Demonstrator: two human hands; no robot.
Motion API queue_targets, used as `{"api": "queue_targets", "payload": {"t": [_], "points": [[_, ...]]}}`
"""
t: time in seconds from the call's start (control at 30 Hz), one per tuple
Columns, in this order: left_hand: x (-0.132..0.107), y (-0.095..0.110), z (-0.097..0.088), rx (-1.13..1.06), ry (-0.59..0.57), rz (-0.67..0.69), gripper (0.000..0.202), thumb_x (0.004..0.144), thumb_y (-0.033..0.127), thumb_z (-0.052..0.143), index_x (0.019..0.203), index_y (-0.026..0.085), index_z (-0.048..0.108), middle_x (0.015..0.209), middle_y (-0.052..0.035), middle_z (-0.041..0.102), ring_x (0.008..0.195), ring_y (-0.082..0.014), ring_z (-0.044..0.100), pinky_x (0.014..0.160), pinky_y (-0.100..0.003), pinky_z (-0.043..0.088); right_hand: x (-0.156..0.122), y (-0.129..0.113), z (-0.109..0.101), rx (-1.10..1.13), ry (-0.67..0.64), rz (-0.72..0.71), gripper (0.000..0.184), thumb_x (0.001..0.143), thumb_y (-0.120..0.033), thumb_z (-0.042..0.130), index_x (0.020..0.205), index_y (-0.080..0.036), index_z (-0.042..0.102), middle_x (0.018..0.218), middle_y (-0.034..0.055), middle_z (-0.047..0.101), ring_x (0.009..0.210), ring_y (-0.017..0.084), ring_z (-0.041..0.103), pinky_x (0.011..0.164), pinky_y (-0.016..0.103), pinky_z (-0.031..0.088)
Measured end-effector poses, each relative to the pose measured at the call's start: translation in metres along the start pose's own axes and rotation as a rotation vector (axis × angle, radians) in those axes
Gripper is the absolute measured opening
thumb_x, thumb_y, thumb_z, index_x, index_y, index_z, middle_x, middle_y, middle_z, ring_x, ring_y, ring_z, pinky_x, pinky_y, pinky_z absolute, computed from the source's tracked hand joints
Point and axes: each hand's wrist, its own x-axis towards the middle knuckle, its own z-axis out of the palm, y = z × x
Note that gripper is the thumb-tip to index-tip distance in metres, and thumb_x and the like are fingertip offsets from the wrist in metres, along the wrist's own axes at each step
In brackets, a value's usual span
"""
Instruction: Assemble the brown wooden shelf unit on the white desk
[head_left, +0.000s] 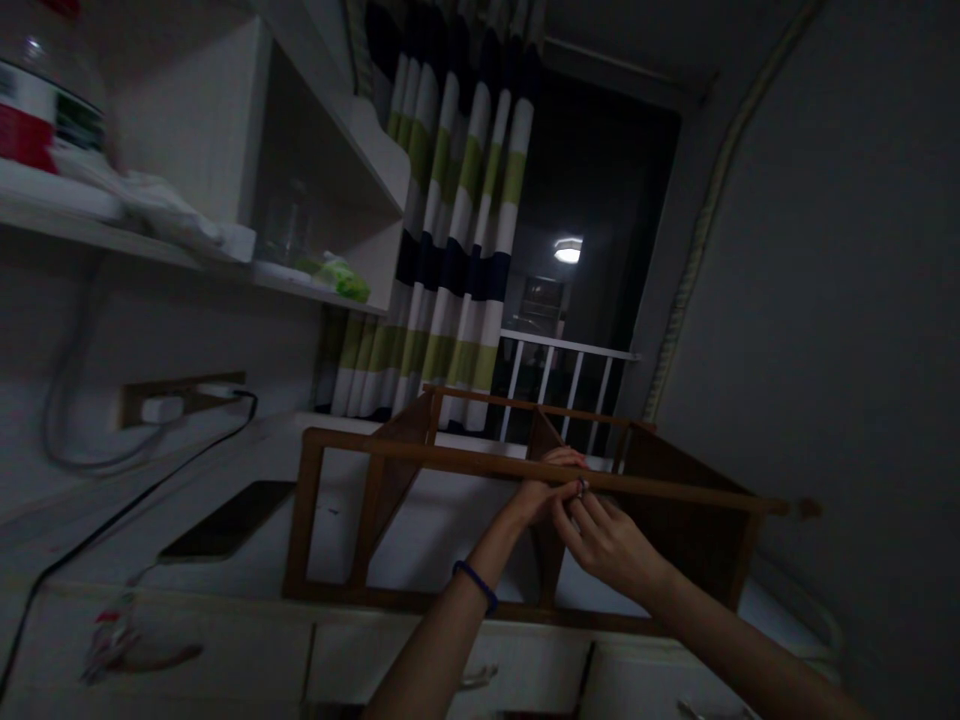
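Note:
A brown wooden shelf rack point(480, 461) lies on its side on the white desktop, its long rail crossing in front of me. My left hand point(541, 497), with a dark blue band on the wrist, is wrapped round that rail near a cross panel point(550, 560); some of its fingers show behind the rail. My right hand point(606, 540) is closed, its fingertips pinched together at the rail beside the left thumb. A tiny shiny piece point(582, 487) shows at those fingertips, too small and dark to name.
A black phone point(227, 520) lies on the desk at left, near a black cable point(142, 478) running from a wall socket strip point(184, 398). White shelves point(259, 130) overhang the left side. Drawers point(450, 665) sit below. A striped curtain point(457, 230) and a window are behind.

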Motion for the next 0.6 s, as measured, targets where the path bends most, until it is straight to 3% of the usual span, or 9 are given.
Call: {"api": "queue_targets", "payload": {"t": [0.27, 0.43, 0.6], "points": [[-0.003, 0.000, -0.002, 0.113, -0.025, 0.066, 0.023, 0.071, 0.031, 0.060, 0.091, 0.019, 0.060, 0.107, -0.0070, 0.053, 0.109, -0.0216, 0.043, 0.100, -0.038, 0.027, -0.009, 0.001, 0.002, 0.079, 0.031, -0.020, 0.024, 0.076, -0.006, 0.037, 0.092, -0.007, 0.056, 0.089, 0.0149, 0.061, 0.087, 0.022, 0.056, 0.080, 0.035, 0.042], [-0.002, -0.001, -0.001, 0.146, -0.020, 0.071, 0.026, 0.072, 0.034, 0.059, 0.093, 0.018, 0.060, 0.106, -0.0074, 0.054, 0.109, -0.0215, 0.044, 0.100, -0.039, 0.027, -0.018, -0.001, 0.005, 0.026, 0.017, 0.006, 0.022, 0.075, -0.008, 0.042, 0.091, -0.012, 0.057, 0.096, 0.0106, 0.060, 0.089, 0.022, 0.053, 0.070, 0.034, 0.043], [-0.002, 0.000, -0.001, 0.138, -0.013, 0.077, 0.028, 0.071, 0.038, 0.059, 0.092, 0.018, 0.060, 0.106, -0.0077, 0.054, 0.108, -0.0221, 0.044, 0.099, -0.038, 0.028, -0.021, 0.000, 0.001, -0.013, 0.031, 0.026, 0.025, 0.077, -0.009, 0.039, 0.092, -0.014, 0.058, 0.102, 0.0085, 0.058, 0.090, 0.020, 0.051, 0.069, 0.033, 0.040]]}}
